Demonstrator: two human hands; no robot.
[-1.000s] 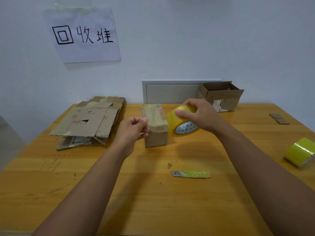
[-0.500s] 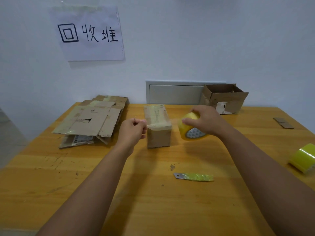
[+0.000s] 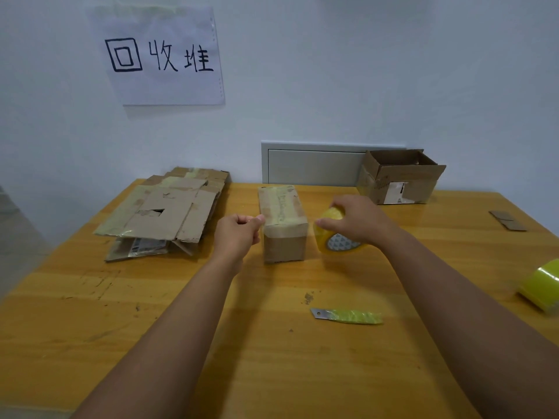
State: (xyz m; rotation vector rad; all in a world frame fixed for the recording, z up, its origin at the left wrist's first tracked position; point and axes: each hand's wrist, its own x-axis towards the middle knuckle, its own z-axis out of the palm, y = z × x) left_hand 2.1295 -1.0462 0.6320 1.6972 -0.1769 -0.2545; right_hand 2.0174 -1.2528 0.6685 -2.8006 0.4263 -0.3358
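A small closed cardboard box (image 3: 283, 225), taped along its top, stands on the wooden table (image 3: 151, 313) in the middle. My left hand (image 3: 237, 235) is at the box's left side and pinches the free end of clear tape against its upper edge. My right hand (image 3: 360, 222) grips a yellow tape roll (image 3: 332, 237) just right of the box, low near the table. A thin strip of tape runs over the box between the two hands.
Flattened cardboard (image 3: 163, 213) lies piled at the back left. An open empty carton (image 3: 399, 176) stands at the back right. A blade with a green wrapped handle (image 3: 348, 316) lies in front. A second yellow tape roll (image 3: 541, 285) sits at the right edge, cardboard scraps (image 3: 506, 220) behind it.
My right hand has carried the tape roll from above the box's right edge down to its right side. The tape has been drawn across the box. My left hand stayed pinching at the left.
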